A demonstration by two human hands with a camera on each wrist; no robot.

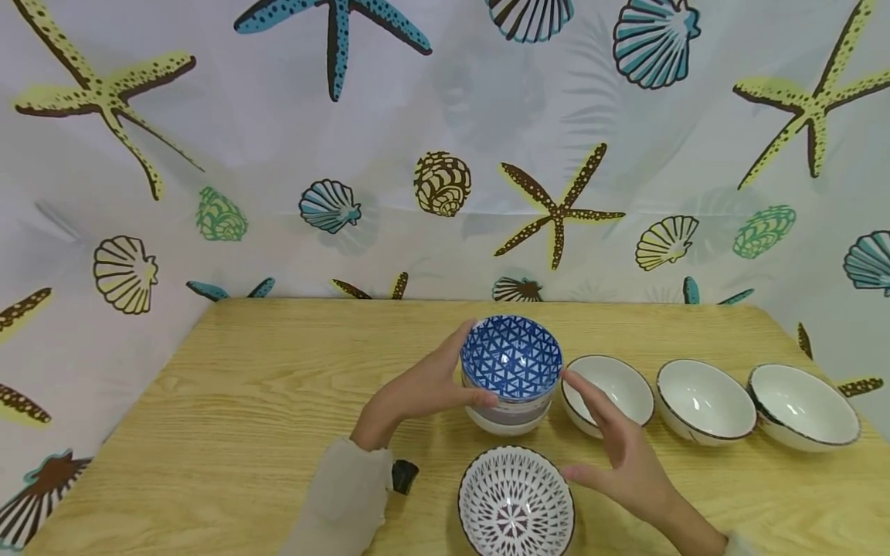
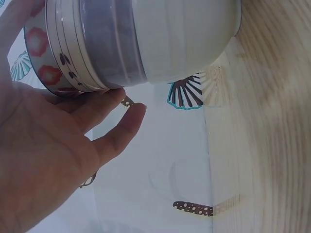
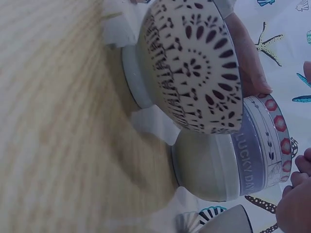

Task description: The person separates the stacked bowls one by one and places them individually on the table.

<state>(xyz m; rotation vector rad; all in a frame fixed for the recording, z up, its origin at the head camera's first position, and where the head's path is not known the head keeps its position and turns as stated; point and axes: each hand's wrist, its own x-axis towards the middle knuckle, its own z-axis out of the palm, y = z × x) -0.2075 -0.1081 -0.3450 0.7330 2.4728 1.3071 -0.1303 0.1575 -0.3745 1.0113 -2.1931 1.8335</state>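
A bowl with a blue triangle pattern inside (image 1: 511, 357) tops a nested stack in the head view. My left hand (image 1: 433, 380) grips the stack's left side near the rim, thumb in front. In the left wrist view its fingers (image 2: 104, 104) touch the red-flowered outside of the top bowl (image 2: 39, 53). Lower down, a grey band lettered "LUCKY DAY" (image 3: 249, 162) shows in the right wrist view. My right hand (image 1: 629, 455) is spread at the stack's right, index fingertip near the rim. Its thumb is close to a brown-patterned white bowl (image 1: 516, 502) standing in front.
Three white bowls with dark rims stand in a row to the right: the near one (image 1: 612, 390), the middle one (image 1: 705, 398) and the far one (image 1: 806, 405). A wooden table (image 1: 243, 417) lies underneath. A shell-print cloth (image 1: 389, 255) hangs behind it.
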